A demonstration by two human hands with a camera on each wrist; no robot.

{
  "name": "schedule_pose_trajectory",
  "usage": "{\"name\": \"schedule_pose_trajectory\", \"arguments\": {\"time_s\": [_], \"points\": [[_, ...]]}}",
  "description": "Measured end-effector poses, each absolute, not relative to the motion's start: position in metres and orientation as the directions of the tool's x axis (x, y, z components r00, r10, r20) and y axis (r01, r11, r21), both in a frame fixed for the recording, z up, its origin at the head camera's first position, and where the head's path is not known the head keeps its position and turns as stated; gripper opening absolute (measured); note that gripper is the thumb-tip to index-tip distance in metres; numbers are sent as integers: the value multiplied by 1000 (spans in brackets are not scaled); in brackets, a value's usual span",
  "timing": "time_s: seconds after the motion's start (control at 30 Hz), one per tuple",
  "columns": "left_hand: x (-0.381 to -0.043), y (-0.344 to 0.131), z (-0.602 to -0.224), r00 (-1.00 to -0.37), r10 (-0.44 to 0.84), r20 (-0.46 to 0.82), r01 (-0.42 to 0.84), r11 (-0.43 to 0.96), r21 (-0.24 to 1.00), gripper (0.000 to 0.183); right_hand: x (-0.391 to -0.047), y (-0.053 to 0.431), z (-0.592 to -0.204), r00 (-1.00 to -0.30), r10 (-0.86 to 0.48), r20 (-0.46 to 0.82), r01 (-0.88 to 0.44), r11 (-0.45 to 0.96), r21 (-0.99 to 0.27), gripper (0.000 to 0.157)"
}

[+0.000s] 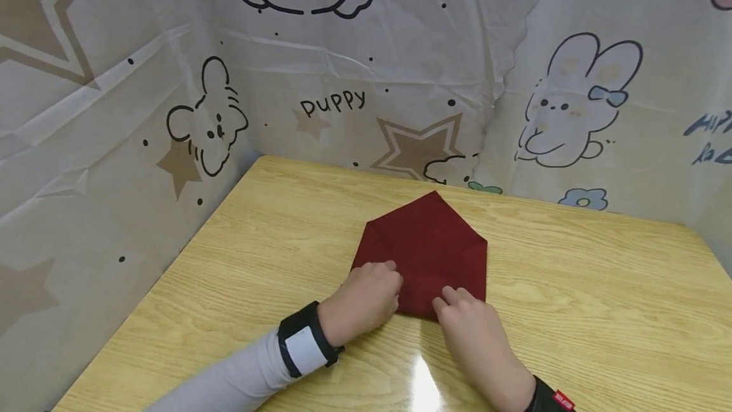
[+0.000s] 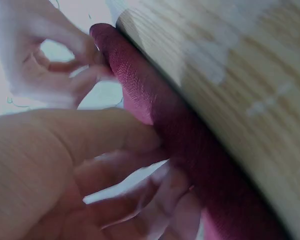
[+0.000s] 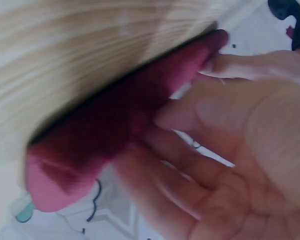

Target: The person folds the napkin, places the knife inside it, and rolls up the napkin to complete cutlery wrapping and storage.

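A dark red cloth napkin [image 1: 429,247], folded to a five-sided shape with its point away from me, lies on the wooden table. At the left part of its near edge, my left hand [image 1: 366,297] pinches the fabric with bent fingers. My right hand [image 1: 471,329] grips the same edge farther right. In the left wrist view, thumb and fingers of the left hand [image 2: 65,150] meet at the thick, rounded edge of the napkin [image 2: 190,135]. The right wrist view has the right hand's thumb [image 3: 177,117] against the cloth, with its fingers over the top.
The light wood table [image 1: 572,285] extends around the napkin on all sides. Behind it and to the left hangs a pale curtain [image 1: 320,62] printed with cartoon animals and stars. A bright reflection shows on the tabletop near the front.
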State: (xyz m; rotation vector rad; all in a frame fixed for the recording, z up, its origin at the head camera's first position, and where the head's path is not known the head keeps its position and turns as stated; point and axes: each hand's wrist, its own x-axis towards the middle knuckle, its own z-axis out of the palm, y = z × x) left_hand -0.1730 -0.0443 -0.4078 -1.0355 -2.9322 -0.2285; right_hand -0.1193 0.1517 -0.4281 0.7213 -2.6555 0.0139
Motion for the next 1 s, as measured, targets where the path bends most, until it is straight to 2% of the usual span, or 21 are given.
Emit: {"name": "schedule_pose_trajectory", "arguments": {"time_s": [0.2, 0.5, 0.63, 0.8, 1.0], "points": [[-168, -44, -403, -768, 641, 6, 640, 767, 36, 11, -116, 151, -426, -826, -468, 314, -460, 882, 103, 14], [-168, -42, -409, -710, 698, 98, 693, 716, -83, 5, -120, 154, -427, -848, -455, 272, -464, 885, 37, 20], [-169, -43, -411, -703, 704, 104, 702, 710, -63, 5, -119, 153, -428, -838, -459, 294, -469, 882, 40, 23], [-173, -45, -410, -702, 709, 72, 712, 701, 41, 7, -122, 154, -429, -835, -447, 319, -471, 882, 3, 19], [-180, -50, -410, -652, 756, 60, 758, 649, 66, 4, -127, 160, -429, -835, -458, 305, -489, 871, -32, 15]]}}
